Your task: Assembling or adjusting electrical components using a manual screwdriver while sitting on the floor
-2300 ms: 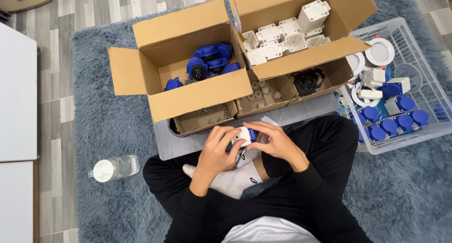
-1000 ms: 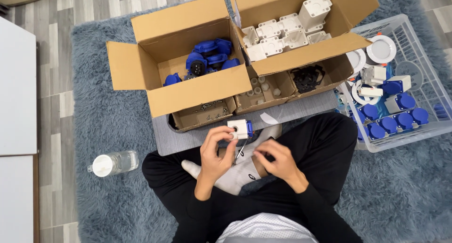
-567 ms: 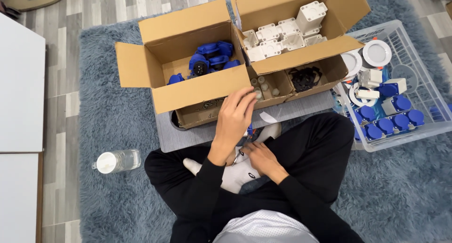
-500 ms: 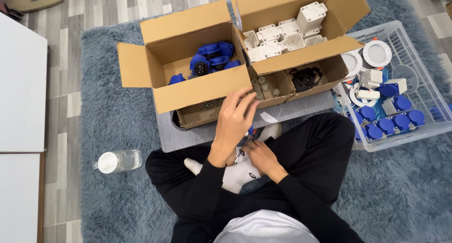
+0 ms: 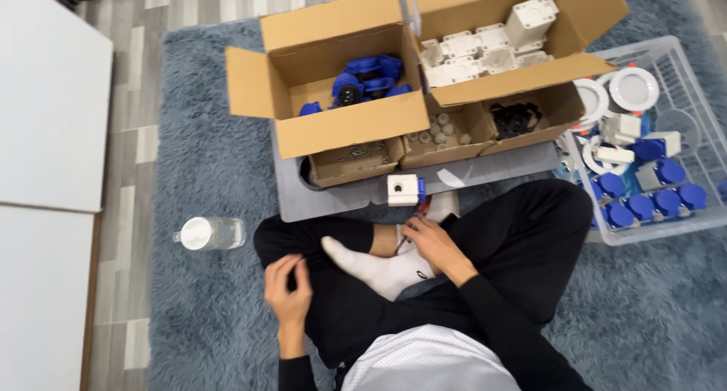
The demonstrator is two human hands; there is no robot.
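A small white box with a blue fitting on its side (image 5: 404, 189) stands on the grey board (image 5: 303, 200) in front of my crossed legs, with no hand on it. My left hand (image 5: 289, 289) rests on my left knee, fingers loosely curled and holding nothing. My right hand (image 5: 428, 243) lies in my lap by my white sock (image 5: 382, 268), fingertips pointing towards the box. Whether it holds something small is hidden by the fingers.
Two open cardboard boxes sit behind the board: the left (image 5: 348, 130) holds blue parts (image 5: 363, 77), the right (image 5: 515, 73) holds white housings (image 5: 485, 46). A wire basket (image 5: 681, 226) with blue-and-white pieces stands at right. A water bottle (image 5: 212, 233) lies on the rug; a white table (image 5: 45, 96) is at left.
My left hand carried the white box forward, set it on the grey board and drew back to my left knee. The right hand stayed in my lap.
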